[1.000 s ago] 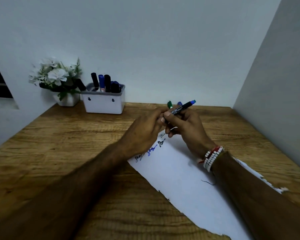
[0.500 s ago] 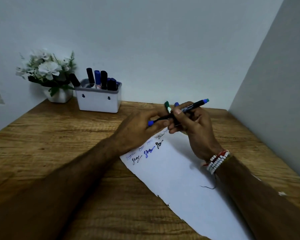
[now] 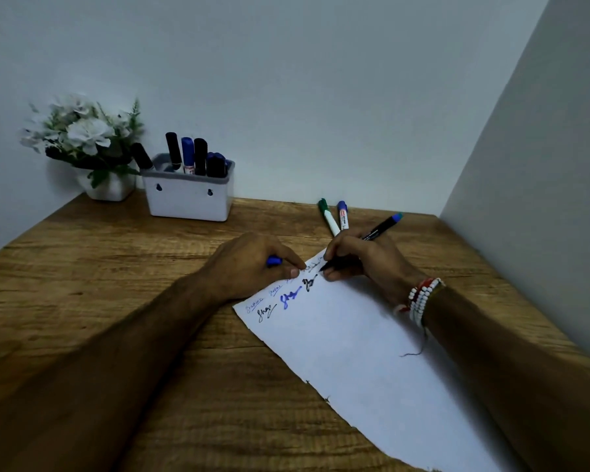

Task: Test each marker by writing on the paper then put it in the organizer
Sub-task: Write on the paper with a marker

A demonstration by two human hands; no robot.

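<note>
Here the right hand has its grip tight round a marker, its tip touching the paper near the far corner. The left hand pinches the blue cap, fingertips resting on the paper's edge. The organizer stands well apart at the back of the bench.

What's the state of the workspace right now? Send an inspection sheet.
Surface: wooden table, grain bare where visible.
Job's things: white paper with black and blue scribbles near its far corner; white organizer at the back holding several capped markers; green-capped marker and blue-capped marker lying beyond the paper.
Clutter: potted white flowers left of the organizer.
Hands: right hand grips a black marker, tip on the paper; left hand holds a blue cap.
Cables: nothing seen.
Surroundings: plain walls behind and to the right.
</note>
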